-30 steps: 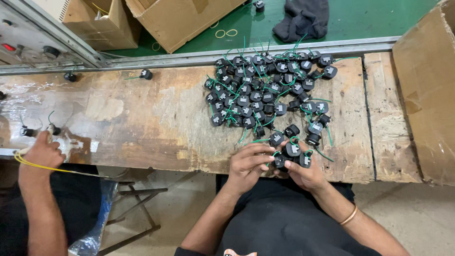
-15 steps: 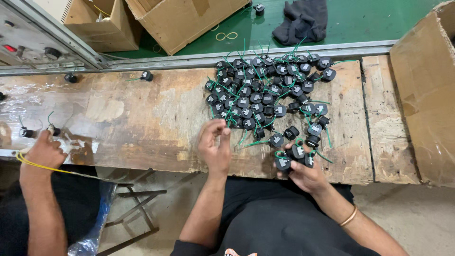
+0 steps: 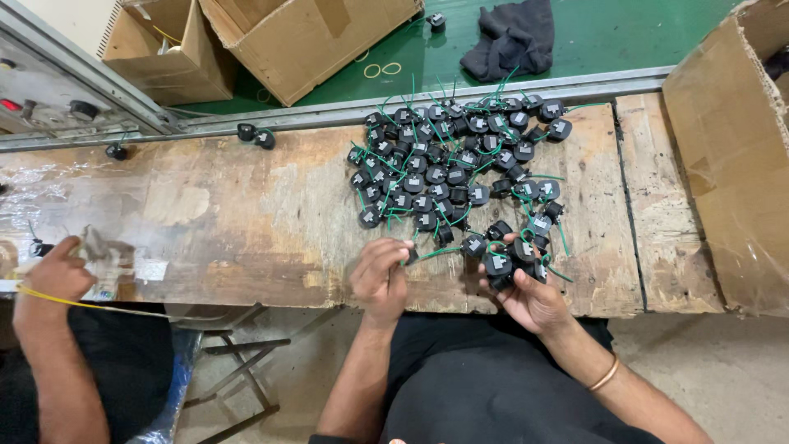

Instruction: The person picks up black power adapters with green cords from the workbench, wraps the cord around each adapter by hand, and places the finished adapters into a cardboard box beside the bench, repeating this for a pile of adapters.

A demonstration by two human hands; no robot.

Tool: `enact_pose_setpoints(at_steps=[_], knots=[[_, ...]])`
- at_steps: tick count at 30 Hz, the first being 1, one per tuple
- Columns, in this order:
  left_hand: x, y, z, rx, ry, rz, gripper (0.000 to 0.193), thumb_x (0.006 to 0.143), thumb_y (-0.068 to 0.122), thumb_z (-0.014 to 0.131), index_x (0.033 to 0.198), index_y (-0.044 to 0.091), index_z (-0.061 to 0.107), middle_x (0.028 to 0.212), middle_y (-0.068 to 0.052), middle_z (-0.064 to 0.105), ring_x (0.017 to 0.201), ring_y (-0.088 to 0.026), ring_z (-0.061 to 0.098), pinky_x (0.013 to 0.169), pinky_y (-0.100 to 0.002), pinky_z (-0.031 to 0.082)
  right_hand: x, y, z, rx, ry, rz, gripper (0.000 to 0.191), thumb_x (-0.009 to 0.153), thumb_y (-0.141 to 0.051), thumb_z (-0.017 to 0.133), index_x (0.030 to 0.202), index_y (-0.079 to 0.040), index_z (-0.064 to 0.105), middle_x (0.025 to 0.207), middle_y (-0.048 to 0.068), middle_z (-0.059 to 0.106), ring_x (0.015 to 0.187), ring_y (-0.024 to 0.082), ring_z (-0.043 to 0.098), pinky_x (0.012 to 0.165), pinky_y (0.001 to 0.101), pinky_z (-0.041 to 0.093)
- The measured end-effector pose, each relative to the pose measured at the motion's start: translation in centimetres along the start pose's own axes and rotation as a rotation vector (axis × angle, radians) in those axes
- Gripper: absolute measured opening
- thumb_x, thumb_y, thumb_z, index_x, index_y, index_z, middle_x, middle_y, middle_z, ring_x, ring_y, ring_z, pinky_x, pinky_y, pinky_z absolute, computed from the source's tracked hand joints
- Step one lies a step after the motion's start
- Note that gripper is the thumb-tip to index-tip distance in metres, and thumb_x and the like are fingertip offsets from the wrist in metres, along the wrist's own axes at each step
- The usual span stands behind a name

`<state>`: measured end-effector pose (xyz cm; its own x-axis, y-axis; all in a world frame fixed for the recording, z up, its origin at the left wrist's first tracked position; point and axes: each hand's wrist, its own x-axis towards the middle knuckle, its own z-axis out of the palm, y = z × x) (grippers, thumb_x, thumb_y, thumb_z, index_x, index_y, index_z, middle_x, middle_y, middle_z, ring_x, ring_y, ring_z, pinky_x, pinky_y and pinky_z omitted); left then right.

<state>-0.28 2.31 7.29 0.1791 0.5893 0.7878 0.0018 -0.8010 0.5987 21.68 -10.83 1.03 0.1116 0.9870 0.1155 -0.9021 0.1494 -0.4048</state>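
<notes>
Left hand (image 3: 380, 275) has come back from the heap to the near edge of the worn wooden tabletop (image 3: 230, 222); half a second ago it was stretched flat toward the pile. Its fingers are now pinched narrow on one small black square component with a green wire (image 3: 411, 256). Right hand (image 3: 526, 288) is unchanged: cupped, holding a cluster of the same black components (image 3: 509, 263). The main heap of components (image 3: 452, 164) lies just beyond. One piece picked; sorting into the right hand likely goes on.

A co-worker's hand (image 3: 57, 275) works at far left with a yellow wire (image 3: 74, 302).
</notes>
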Motion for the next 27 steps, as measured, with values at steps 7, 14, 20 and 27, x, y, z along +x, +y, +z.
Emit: enact_pose_setpoints(at_steps=[7, 14, 20, 27], knots=[[-1.1, 3.8, 4.5, -0.637, -0.159, -0.376, 0.012, 0.095, -0.004, 0.066, 0.102, 0.005, 0.062, 0.099, -0.008, 0.076, 0.094, -0.023, 0.075, 0.086, -0.037, 0.061, 0.0, -0.2, 1.4, -0.067, 0.017, 0.049, 0.072, 0.088, -0.001, 0.078, 0.147, -0.013, 0.040, 0.145, 0.013, 0.050, 0.134, 0.034, 0.054, 0.110, 0.0531, 0.048], [-0.1, 5.0, 5.7, -0.189, -0.200, -0.140, 0.012, 0.094, -0.007, 0.065, 0.100, 0.004, 0.064, 0.105, -0.010, 0.078, 0.099, -0.029, 0.075, 0.089, -0.038, 0.060, -0.3, -0.1, 1.1, -0.146, 0.043, 0.112, 0.078, 0.084, 0.011, 0.074, 0.150, -0.011, 0.038, 0.141, 0.014, 0.051, 0.130, 0.030, 0.056, 0.106, 0.0511, 0.049], [-0.6, 5.4, 3.3, -0.123, -0.271, -0.019, 0.015, 0.094, 0.002, 0.071, 0.108, 0.004, 0.067, 0.115, -0.014, 0.075, 0.105, -0.032, 0.074, 0.094, -0.042, 0.058, 0.1, 0.7, 1.2, -0.276, 0.101, -0.057, 0.079, 0.081, 0.014, 0.071, 0.148, -0.011, 0.038, 0.142, 0.013, 0.051, 0.131, 0.027, 0.056, 0.110, 0.0464, 0.048], [-1.7, 5.2, 2.5, -0.232, -0.171, -0.335, 0.004, 0.102, 0.004, 0.069, 0.104, 0.001, 0.068, 0.113, -0.014, 0.076, 0.096, -0.021, 0.074, 0.083, -0.031, 0.060, 0.3, 1.4, 1.6, -0.518, 0.086, -0.216, 0.072, 0.084, 0.017, 0.069, 0.145, -0.010, 0.041, 0.142, 0.010, 0.049, 0.128, 0.027, 0.059, 0.112, 0.0449, 0.049]])
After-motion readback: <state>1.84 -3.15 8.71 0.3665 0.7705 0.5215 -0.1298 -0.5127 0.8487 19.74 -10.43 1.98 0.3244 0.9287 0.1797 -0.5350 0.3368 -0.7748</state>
